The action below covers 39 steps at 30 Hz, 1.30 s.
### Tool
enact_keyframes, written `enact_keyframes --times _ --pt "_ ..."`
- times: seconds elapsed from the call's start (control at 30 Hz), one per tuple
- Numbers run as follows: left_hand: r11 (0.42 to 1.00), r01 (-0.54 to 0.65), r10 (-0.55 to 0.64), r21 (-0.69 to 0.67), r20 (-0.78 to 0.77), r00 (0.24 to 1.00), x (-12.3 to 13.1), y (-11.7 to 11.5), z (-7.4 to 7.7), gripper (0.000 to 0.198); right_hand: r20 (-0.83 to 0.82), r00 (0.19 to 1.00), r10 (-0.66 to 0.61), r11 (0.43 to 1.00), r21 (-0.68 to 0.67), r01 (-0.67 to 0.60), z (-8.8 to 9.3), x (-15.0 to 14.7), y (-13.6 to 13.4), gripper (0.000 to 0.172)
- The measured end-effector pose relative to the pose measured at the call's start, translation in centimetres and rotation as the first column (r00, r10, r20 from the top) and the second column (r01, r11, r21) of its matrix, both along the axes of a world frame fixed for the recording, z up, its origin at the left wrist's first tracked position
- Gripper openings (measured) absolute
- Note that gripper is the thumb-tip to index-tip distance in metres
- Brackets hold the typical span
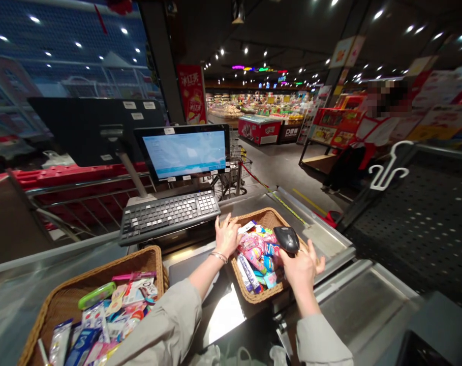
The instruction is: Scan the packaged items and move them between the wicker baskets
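A brown wicker basket (253, 299) full of small packaged sweets (255, 251) sits on the metal counter in front of me. My left hand (227, 238) grips its left rim, thumb toward the inside and fingers outside. On the opposite side my right hand (302, 267) holds the right rim, its thumb inside and its other fingers spread beyond the edge. A black rounded device (286, 239), like a computer mouse or a scanner head, rests over the sweets by my right thumb. Whether my right hand also bears it, I cannot tell.
At lower left stands a second wicker basket (159, 254) with assorted packets. Behind the hands are a black keyboard (172, 213) and a lit monitor (185, 152). A white hanger hook (390, 168) hangs on the dark panel at right. One person (368, 137) stands farther back.
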<state>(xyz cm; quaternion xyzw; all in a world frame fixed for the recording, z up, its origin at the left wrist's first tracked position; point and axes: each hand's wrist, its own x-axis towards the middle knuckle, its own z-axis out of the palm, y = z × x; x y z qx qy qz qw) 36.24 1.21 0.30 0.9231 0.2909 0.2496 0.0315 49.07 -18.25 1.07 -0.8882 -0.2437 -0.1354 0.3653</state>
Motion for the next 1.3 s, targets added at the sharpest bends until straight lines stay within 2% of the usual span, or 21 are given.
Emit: enact_keyframes --times 0.33,0.67,0.8,0.97,1.13,1.3 --pt "0.99 -0.138 0.138 0.031 0.002 0.99 -5.0 -0.1 2.2 0.032 -0.008 0.988 0.156 0.987 0.041 -0.155 1.4 -3.4 2.9 0.046" --pt "0.935 -0.353 0.352 0.029 0.032 0.936 -13.6 -0.7 2.7 0.035 0.036 0.917 0.397 0.916 0.039 -0.398 3.2 -8.8 6.2 0.041" --pt "0.897 -0.44 0.438 0.036 0.054 0.897 -17.8 -1.1 2.4 0.037 0.024 0.874 0.485 0.874 0.035 -0.485 3.5 -11.3 7.4 0.036" --pt "0.835 -0.55 0.548 0.015 0.048 0.835 -23.2 -1.3 1.7 0.036 0.05 0.817 0.575 0.818 -0.012 -0.575 2.6 -13.7 8.6 0.036" --pt "0.766 -0.642 0.642 -0.024 -0.011 0.767 -28.2 -1.4 0.9 0.037 0.022 0.775 0.632 0.775 -0.02 -0.632 1.6 -15.6 9.8 0.036" --pt "0.7 -0.712 0.705 -0.058 -0.1 0.702 -33.0 -1.4 -0.7 0.038 0.007 0.741 0.672 0.74 -0.057 -0.67 1.3 -17.3 10.6 0.038"
